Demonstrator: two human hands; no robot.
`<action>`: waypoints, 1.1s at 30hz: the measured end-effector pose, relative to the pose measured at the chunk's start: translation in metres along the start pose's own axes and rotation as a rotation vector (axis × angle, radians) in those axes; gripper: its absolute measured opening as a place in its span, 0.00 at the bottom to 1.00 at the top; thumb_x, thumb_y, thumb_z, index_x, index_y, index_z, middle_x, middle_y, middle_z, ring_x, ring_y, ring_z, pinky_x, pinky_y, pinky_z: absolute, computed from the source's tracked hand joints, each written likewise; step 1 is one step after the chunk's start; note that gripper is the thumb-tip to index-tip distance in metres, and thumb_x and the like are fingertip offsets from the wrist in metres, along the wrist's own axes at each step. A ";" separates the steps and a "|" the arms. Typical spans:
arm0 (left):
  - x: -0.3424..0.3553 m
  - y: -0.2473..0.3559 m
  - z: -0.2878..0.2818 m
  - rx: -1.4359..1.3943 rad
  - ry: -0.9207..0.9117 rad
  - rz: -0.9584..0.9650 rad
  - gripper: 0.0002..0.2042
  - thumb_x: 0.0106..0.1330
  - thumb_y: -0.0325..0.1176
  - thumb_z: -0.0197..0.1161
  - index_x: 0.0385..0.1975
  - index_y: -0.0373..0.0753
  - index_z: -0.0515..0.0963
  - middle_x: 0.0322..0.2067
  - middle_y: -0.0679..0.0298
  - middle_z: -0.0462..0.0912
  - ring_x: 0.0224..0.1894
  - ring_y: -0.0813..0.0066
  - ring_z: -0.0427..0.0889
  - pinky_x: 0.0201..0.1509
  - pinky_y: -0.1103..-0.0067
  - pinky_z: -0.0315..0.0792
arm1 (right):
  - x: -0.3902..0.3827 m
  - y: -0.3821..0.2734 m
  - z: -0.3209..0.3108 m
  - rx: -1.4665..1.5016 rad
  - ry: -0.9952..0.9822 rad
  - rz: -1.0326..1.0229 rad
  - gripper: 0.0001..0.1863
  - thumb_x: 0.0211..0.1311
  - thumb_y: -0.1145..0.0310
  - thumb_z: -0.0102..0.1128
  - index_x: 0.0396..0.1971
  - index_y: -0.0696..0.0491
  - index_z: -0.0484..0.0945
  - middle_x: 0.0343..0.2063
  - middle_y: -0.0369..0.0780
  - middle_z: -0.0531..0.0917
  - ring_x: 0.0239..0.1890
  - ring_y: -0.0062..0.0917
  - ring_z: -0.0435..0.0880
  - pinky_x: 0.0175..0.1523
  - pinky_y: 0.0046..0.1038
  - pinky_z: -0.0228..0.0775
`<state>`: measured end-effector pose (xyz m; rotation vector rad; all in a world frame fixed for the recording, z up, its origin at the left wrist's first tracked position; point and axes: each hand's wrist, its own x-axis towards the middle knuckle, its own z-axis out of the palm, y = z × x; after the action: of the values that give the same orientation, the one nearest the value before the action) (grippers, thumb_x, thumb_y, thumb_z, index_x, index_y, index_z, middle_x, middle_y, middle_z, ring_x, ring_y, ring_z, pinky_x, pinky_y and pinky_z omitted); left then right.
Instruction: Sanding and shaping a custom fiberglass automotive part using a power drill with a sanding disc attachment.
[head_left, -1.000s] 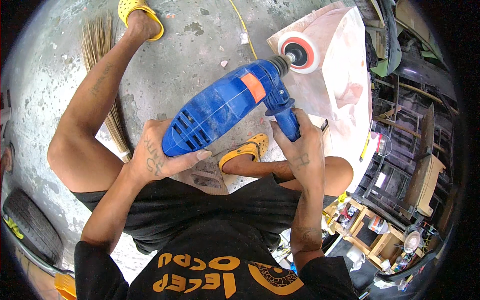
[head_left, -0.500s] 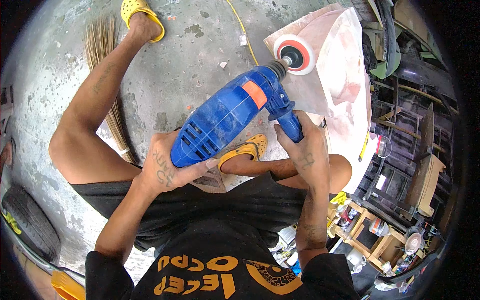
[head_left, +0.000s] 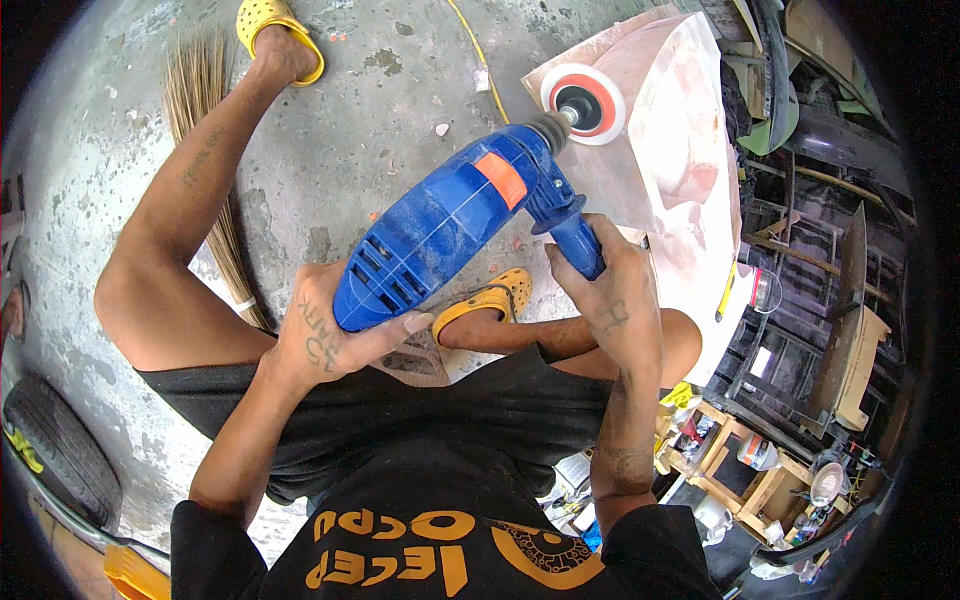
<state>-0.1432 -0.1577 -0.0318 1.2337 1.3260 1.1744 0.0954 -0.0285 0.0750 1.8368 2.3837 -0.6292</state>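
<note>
Both my hands hold a blue, dusty power drill [head_left: 430, 230] above my lap, tilted so its chuck points up and to the right. My left hand [head_left: 335, 325] is closed round the rear end, with its thumb along the near side; most of its fingers are hidden under the body. Around the blue side handle [head_left: 578, 245] near the chuck, my right hand [head_left: 615, 290] is wrapped. A round pad [head_left: 583, 104], white with a red ring and black centre, is fitted in the chuck. Behind it lies a large pale, dusty panel [head_left: 675, 90] with pinkish patches.
A stick broom [head_left: 235, 240] lies on the concrete floor beside my left leg. A yellow cord [head_left: 475, 50] runs across the floor ahead. At far left is a tyre [head_left: 65, 450]. On the right stand a wooden crate [head_left: 765, 490] with tools and a dark metal rack [head_left: 800, 260].
The drill and its pad have shifted slightly left and a little up in the view. Both hands keep the same grip.
</note>
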 end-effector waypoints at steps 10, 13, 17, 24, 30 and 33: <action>-0.001 -0.001 -0.002 0.024 -0.034 0.018 0.20 0.58 0.44 0.77 0.33 0.28 0.85 0.24 0.53 0.87 0.24 0.65 0.89 0.32 0.73 0.81 | -0.001 -0.002 -0.005 -0.009 0.010 -0.009 0.17 0.63 0.64 0.70 0.45 0.59 0.81 0.22 0.46 0.80 0.23 0.31 0.80 0.35 0.33 0.72; -0.002 0.004 0.000 -0.026 0.007 -0.023 0.20 0.58 0.44 0.77 0.33 0.28 0.85 0.23 0.52 0.87 0.24 0.65 0.89 0.32 0.73 0.81 | 0.000 -0.001 -0.004 -0.001 0.014 -0.031 0.16 0.63 0.64 0.71 0.44 0.59 0.82 0.21 0.45 0.80 0.23 0.31 0.79 0.35 0.32 0.72; -0.006 0.002 0.001 -0.024 -0.007 -0.069 0.21 0.59 0.45 0.77 0.33 0.28 0.85 0.23 0.52 0.86 0.24 0.65 0.88 0.33 0.73 0.81 | 0.002 0.005 0.000 0.002 -0.018 -0.036 0.15 0.62 0.65 0.71 0.44 0.58 0.82 0.21 0.46 0.80 0.23 0.32 0.80 0.35 0.33 0.72; -0.015 -0.001 0.015 -0.048 -0.003 -0.087 0.21 0.57 0.44 0.79 0.33 0.28 0.84 0.23 0.53 0.86 0.24 0.65 0.88 0.32 0.73 0.80 | -0.002 0.005 -0.004 0.008 -0.048 0.000 0.14 0.62 0.64 0.68 0.38 0.59 0.79 0.23 0.54 0.81 0.30 0.52 0.84 0.40 0.47 0.72; -0.023 -0.002 0.031 -0.013 0.038 -0.017 0.20 0.56 0.43 0.79 0.31 0.29 0.83 0.25 0.53 0.87 0.24 0.62 0.89 0.32 0.72 0.81 | -0.009 0.007 -0.014 0.021 -0.033 -0.039 0.13 0.62 0.65 0.68 0.38 0.59 0.79 0.25 0.53 0.81 0.31 0.51 0.84 0.40 0.45 0.72; -0.025 -0.002 0.035 0.021 0.047 0.014 0.20 0.55 0.43 0.80 0.30 0.29 0.83 0.26 0.53 0.87 0.25 0.60 0.89 0.33 0.71 0.81 | -0.011 0.009 -0.018 0.008 -0.054 -0.014 0.13 0.62 0.65 0.68 0.38 0.59 0.79 0.25 0.53 0.81 0.32 0.51 0.84 0.40 0.45 0.72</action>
<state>-0.1071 -0.1807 -0.0361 1.2386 1.3692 1.2086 0.1103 -0.0303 0.0921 1.7840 2.3652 -0.6816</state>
